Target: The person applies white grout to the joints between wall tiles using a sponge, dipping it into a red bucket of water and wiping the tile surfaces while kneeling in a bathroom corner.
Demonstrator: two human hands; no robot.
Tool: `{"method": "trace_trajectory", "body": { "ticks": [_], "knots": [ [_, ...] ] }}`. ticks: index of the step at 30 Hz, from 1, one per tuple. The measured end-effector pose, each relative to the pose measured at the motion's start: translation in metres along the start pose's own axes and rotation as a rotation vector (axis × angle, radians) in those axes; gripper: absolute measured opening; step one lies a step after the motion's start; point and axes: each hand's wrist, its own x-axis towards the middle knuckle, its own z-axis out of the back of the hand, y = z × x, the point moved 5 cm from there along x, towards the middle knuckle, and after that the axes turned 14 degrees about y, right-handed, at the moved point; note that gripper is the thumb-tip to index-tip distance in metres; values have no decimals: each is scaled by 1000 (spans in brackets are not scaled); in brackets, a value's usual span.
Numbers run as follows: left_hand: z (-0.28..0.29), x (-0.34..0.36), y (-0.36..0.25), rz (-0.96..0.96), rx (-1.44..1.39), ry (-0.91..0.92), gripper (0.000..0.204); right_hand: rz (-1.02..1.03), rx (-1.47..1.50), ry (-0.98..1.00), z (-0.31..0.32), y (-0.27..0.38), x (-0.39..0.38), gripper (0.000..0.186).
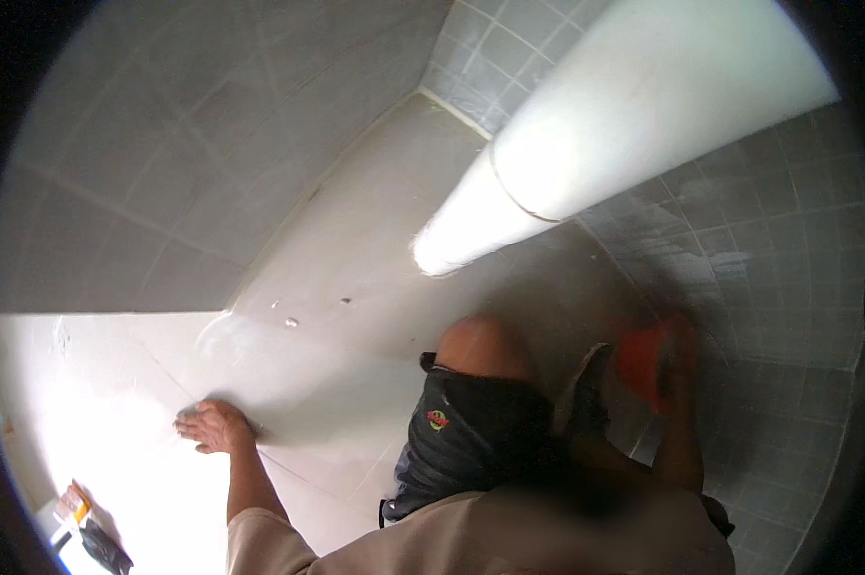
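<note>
My left hand (214, 425) rests flat on the pale tiled floor (356, 259), fingers spread toward the left, holding nothing. My right hand (677, 359) is raised at the right, blurred, and grips a red-orange object (640, 359) against the grey tiled wall (777, 278). What the red object is cannot be made out. My bent knee (480, 345) in dark shorts sits between the two hands.
A thick white pipe (586, 144) runs from the top right down to the floor near the corner. Grey tiled walls close in on the left and right. A small orange package and dark items (83, 522) lie at the lower left.
</note>
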Motion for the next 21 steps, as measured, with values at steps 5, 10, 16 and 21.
{"method": "trace_trajectory", "body": {
  "ticks": [5,10,16,21],
  "knots": [
    [-5,-7,4,19,-68,-24,64,2,-5,29,-9,7,6,22],
    [2,-16,-7,-1,-107,-6,64,4,-3,33,-7,17,9,23],
    [1,-12,-3,-5,-129,-3,65,-1,-5,18,6,20,4,24],
    [0,-10,-3,0,-102,3,65,-2,-10,4,17,21,-1,25]
  ]
}}
